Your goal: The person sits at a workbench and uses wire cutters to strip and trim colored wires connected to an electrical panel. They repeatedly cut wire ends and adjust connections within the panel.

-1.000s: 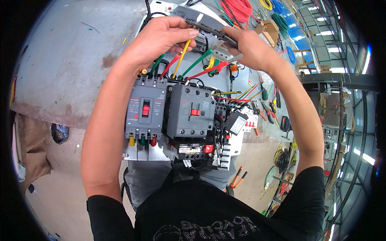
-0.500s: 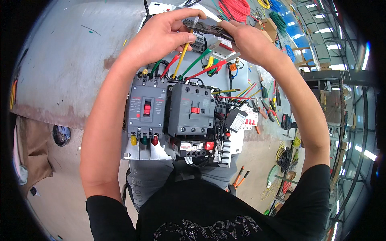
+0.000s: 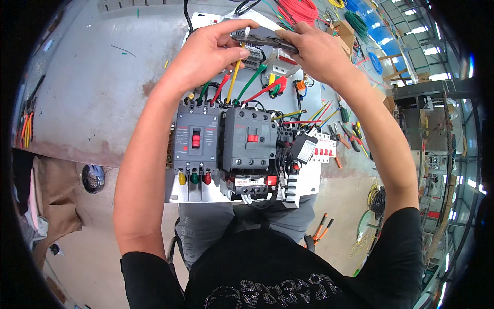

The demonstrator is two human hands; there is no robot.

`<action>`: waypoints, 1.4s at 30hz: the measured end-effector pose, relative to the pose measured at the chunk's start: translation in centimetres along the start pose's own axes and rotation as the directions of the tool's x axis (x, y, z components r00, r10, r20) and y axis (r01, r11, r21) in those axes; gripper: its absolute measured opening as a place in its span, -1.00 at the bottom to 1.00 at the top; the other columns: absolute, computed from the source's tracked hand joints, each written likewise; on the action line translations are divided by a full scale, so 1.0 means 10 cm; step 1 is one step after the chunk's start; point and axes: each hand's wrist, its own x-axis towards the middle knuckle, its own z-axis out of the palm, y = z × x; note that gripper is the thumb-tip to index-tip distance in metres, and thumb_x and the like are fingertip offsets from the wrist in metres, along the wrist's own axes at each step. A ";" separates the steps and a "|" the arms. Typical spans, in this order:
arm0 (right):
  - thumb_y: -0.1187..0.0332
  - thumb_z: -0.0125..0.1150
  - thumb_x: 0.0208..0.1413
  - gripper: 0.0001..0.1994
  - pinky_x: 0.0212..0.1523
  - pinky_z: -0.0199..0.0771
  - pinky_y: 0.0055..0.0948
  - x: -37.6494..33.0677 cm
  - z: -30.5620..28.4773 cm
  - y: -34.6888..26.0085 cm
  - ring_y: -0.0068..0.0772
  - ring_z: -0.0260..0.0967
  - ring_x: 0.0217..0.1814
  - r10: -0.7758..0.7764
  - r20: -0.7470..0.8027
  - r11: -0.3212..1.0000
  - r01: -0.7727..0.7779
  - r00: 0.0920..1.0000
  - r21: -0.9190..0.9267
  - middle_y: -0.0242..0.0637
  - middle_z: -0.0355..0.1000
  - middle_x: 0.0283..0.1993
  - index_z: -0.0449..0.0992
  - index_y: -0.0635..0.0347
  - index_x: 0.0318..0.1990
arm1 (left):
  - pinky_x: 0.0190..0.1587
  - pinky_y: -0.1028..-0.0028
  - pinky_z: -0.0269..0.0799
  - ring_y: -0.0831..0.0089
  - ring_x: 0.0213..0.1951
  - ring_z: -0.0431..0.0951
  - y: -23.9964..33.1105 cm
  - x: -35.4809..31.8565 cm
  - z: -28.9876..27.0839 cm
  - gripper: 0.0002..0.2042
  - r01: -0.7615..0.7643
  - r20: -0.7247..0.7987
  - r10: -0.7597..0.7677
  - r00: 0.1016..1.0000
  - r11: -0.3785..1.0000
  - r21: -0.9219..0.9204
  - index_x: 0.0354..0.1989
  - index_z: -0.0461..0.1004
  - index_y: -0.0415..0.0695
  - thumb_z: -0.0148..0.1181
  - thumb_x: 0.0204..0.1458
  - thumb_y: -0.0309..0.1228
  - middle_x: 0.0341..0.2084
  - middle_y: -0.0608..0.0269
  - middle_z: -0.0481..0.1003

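Note:
My left hand [image 3: 208, 51] is closed on a yellow wire [image 3: 234, 80], its thumb beside the wire's upper end, where a pale tip shows. My right hand [image 3: 319, 49] grips dark metal pliers [image 3: 266, 41]; their jaws reach across to that wire end, between my left thumb and forefinger. Whether the jaws press on it I cannot tell. The wire rises from the panel near a grey circuit breaker [image 3: 196, 135] and a bigger dark grey switch unit [image 3: 249, 139]. Beside it, a green wire [image 3: 252, 81] and red wires [image 3: 263, 91] stand up with sleeved ends.
The white mounting panel [image 3: 310, 181] overhangs the table's near edge above my lap. Several hand tools [image 3: 352, 136] lie to the right. A red wire coil [image 3: 298, 11] sits at the back, beside a cardboard box [image 3: 342, 35]. Orange-handled cutters [image 3: 322, 228] are below on the floor.
The whole view has shifted slightly, so the panel appears farther right. Both hands keep their hold, with the pliers still at the yellow wire's end.

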 end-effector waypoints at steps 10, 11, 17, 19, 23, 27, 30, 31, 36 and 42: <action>0.52 0.20 0.13 -0.44 -0.15 0.59 -0.01 -0.03 0.09 -0.05 0.07 0.61 -0.13 0.028 -0.058 0.999 -0.026 0.998 0.039 -0.05 0.60 -0.21 0.42 -0.03 0.33 | -0.19 0.51 0.54 0.60 -0.27 0.65 0.00 -0.03 -0.01 -0.47 0.003 0.027 -0.001 1.000 0.998 -0.060 0.41 0.41 0.02 0.24 0.24 -0.52 -0.33 0.24 0.68; 0.52 0.19 0.14 -0.45 -0.15 0.59 -0.01 -0.02 0.09 -0.06 0.06 0.61 -0.12 0.046 -0.041 0.998 -0.045 0.998 0.032 -0.04 0.60 -0.21 0.42 -0.04 0.33 | -0.18 0.51 0.54 0.59 -0.26 0.65 0.00 -0.03 -0.01 -0.47 -0.005 0.024 0.007 1.000 0.999 -0.048 0.41 0.41 0.02 0.24 0.24 -0.52 -0.33 0.24 0.68; 0.51 0.17 0.19 -0.45 -0.15 0.60 -0.04 0.02 -0.16 -0.19 0.02 0.63 -0.11 0.102 0.159 0.994 -0.107 0.982 0.022 -0.03 0.62 -0.19 0.41 -0.03 0.36 | -0.18 0.51 0.54 0.59 -0.28 0.65 -0.01 -0.05 -0.02 -0.48 -0.005 -0.007 0.005 1.000 0.999 -0.035 0.39 0.43 0.01 0.25 0.23 -0.52 -0.38 0.23 0.68; 0.50 0.19 0.18 -0.47 -0.14 0.60 -0.04 0.00 -0.18 -0.20 0.00 0.63 -0.11 0.088 0.128 0.996 -0.087 0.988 -0.011 -0.05 0.63 -0.20 0.43 -0.03 0.34 | -0.19 0.50 0.54 0.59 -0.29 0.65 -0.02 -0.05 -0.02 -0.48 -0.012 -0.017 0.011 1.000 0.999 -0.040 0.38 0.44 0.01 0.26 0.23 -0.52 -0.39 0.23 0.68; 0.47 0.21 0.15 -0.52 -0.12 0.59 -0.03 -0.02 -0.33 -0.29 -0.02 0.64 -0.09 0.105 0.176 0.993 -0.095 0.979 -0.067 -0.09 0.64 -0.20 0.48 0.02 0.27 | -0.20 0.50 0.55 0.59 -0.30 0.64 -0.05 -0.02 -0.04 -0.50 -0.029 -0.028 0.030 0.999 0.999 0.029 0.36 0.47 0.01 0.27 0.22 -0.52 -0.39 0.23 0.68; 0.48 0.19 0.10 -0.56 -0.09 0.59 -0.02 -0.04 -0.12 -0.11 0.01 0.63 -0.07 -0.031 0.105 0.996 0.039 0.994 -0.078 -0.04 0.63 -0.20 0.51 0.13 0.19 | -0.20 0.49 0.59 0.59 -0.30 0.65 -0.06 0.01 -0.03 -0.50 -0.030 -0.035 0.032 0.999 0.998 0.051 0.36 0.48 0.00 0.28 0.21 -0.52 -0.38 0.23 0.67; 0.49 0.18 0.06 -0.57 -0.04 0.57 -0.01 -0.04 -0.01 -0.02 0.10 0.61 -0.06 -0.083 0.031 0.996 0.081 0.996 0.048 0.05 0.61 -0.20 0.50 0.21 0.15 | -0.20 0.47 0.62 0.59 -0.30 0.66 -0.05 0.02 -0.04 -0.50 -0.018 -0.020 0.020 1.000 0.997 0.076 0.36 0.47 0.00 0.28 0.22 -0.52 -0.38 0.24 0.67; 0.49 0.19 0.04 -0.57 -0.03 0.57 0.00 -0.03 -0.01 -0.01 0.13 0.60 -0.06 -0.035 0.106 0.988 0.018 0.994 0.156 0.08 0.61 -0.20 0.50 0.23 0.13 | -0.20 0.48 0.62 0.59 -0.30 0.66 -0.05 0.02 -0.03 -0.51 -0.014 -0.018 0.015 1.000 0.997 0.074 0.35 0.48 0.00 0.28 0.22 -0.52 -0.39 0.24 0.66; 0.48 0.23 -0.01 -0.57 -0.02 0.56 0.02 -0.01 -0.26 -0.17 0.19 0.58 -0.08 0.069 0.283 0.945 -0.154 0.957 0.289 0.14 0.59 -0.20 0.47 0.30 0.08 | -0.22 0.49 0.61 0.59 -0.31 0.66 -0.09 0.04 -0.07 -0.52 -0.011 -0.012 0.012 1.000 0.999 0.053 0.34 0.48 0.00 0.28 0.22 -0.53 -0.38 0.25 0.66; 0.54 0.26 -0.05 -0.55 -0.06 0.58 -0.01 -0.03 -0.12 -0.18 0.13 0.58 -0.11 0.021 0.105 0.995 -0.031 0.994 0.091 0.07 0.56 -0.16 0.44 0.21 0.08 | -0.21 0.51 0.57 0.62 -0.29 0.64 -0.09 0.01 -0.08 -0.52 -0.043 0.005 0.043 0.999 0.999 -0.010 0.32 0.49 -0.01 0.28 0.21 -0.56 -0.37 0.28 0.65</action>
